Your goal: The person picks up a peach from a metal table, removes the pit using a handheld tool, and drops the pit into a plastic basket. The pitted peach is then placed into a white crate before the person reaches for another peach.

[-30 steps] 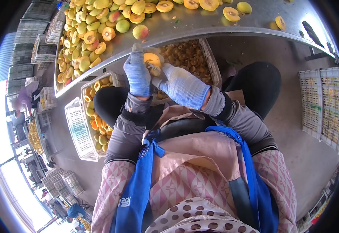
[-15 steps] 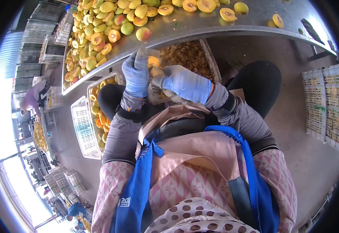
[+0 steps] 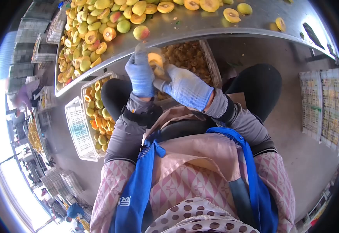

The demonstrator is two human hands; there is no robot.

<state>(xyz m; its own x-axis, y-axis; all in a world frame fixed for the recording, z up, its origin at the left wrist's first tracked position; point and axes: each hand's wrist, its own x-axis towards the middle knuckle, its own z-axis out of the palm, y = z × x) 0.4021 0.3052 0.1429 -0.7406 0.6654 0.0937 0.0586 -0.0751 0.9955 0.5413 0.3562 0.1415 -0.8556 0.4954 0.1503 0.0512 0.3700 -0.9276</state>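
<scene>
My left hand (image 3: 141, 75), in a blue knit glove with grey fingertips, is closed around a halved yellow peach (image 3: 155, 59), its cut orange face showing. Close beside it, my right hand (image 3: 190, 88), gloved the same way, has its fingers curled shut near the lower side of the fruit. Whatever lies inside that right grip is hidden and blurred. Both hands are above a crate (image 3: 213, 64) of brown pits and scraps. Just beyond them, on the metal table (image 3: 200, 27), lie a whole red-green peach (image 3: 141, 32) and a heap of peach halves (image 3: 89, 37).
A crate (image 3: 84, 91) of peach halves stands left of my knee, with a white plastic basket (image 3: 76, 130) beside it. Stacked crates (image 3: 320, 105) stand on the floor at right. More crates and people bent over fruit are at far left.
My right hand has turned a little and shifted slightly right and down. The peach half in my left hand shows a bit more. The whole view has shifted slightly.
</scene>
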